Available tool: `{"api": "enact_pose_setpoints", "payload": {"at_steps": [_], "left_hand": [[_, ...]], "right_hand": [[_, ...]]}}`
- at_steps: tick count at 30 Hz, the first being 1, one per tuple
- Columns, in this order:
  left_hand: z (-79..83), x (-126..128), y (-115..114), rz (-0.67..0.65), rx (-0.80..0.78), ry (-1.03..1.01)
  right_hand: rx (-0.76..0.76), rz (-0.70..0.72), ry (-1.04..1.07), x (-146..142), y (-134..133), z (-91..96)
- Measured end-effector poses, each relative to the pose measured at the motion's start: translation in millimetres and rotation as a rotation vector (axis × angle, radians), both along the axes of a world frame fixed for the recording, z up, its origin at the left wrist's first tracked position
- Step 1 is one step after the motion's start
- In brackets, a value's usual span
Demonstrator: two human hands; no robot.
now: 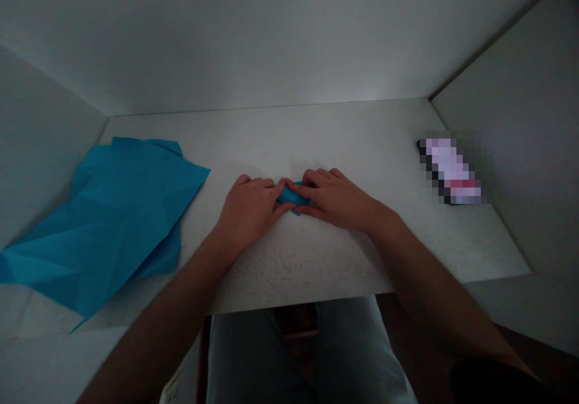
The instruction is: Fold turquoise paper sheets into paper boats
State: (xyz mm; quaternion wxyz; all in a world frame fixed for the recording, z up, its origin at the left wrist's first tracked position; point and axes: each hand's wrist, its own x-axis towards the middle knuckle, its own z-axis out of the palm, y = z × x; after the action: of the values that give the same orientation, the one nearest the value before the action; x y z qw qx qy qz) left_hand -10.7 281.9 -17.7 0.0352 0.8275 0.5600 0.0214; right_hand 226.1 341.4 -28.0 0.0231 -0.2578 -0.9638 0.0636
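A small folded piece of blue paper (289, 196) lies on the white table (316, 253) in the middle of the view. My left hand (249, 206) and my right hand (333, 198) meet over it, fingers bent and pressed onto the paper from both sides. Most of the small paper is hidden beneath my fingers. Both forearms reach in from the near edge.
Several creased blue paper sheets (113, 211) lie in a loose pile at the left, reaching the left wall. A blurred oblong object (452, 170) lies at the right near the side wall. White walls close the table at the back and both sides.
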Motion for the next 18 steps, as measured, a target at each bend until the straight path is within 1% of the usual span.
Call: {"api": "enact_pose_setpoints", "payload": {"at_steps": [5,8,11,13,15,18], "left_hand": [[3.3,13.8,-9.8,0.061,0.045,0.044],[-1.8,26.5,-21.8,0.119,0.086,0.038],[-12.2,38.3,-32.8,0.197,0.006,0.002],[-16.9,42.0,-36.6,0.234,-0.041,-0.018],[-17.6,42.4,-37.5,0.251,-0.062,-0.045],[-13.6,42.2,-36.0,0.278,-0.082,-0.09]], "right_hand": [[0.019,-0.104,0.025,-5.1,-10.1,-3.3],[-0.012,-0.135,0.074,-12.8,-24.8,-12.0],[-0.079,-0.206,0.103,-20.7,-39.9,-25.2],[-0.117,-0.252,0.126,-23.9,-45.1,-32.6],[-0.143,-0.25,0.137,-25.3,-45.8,-35.8],[-0.16,-0.247,0.113,-25.0,-42.3,-32.7]]}}
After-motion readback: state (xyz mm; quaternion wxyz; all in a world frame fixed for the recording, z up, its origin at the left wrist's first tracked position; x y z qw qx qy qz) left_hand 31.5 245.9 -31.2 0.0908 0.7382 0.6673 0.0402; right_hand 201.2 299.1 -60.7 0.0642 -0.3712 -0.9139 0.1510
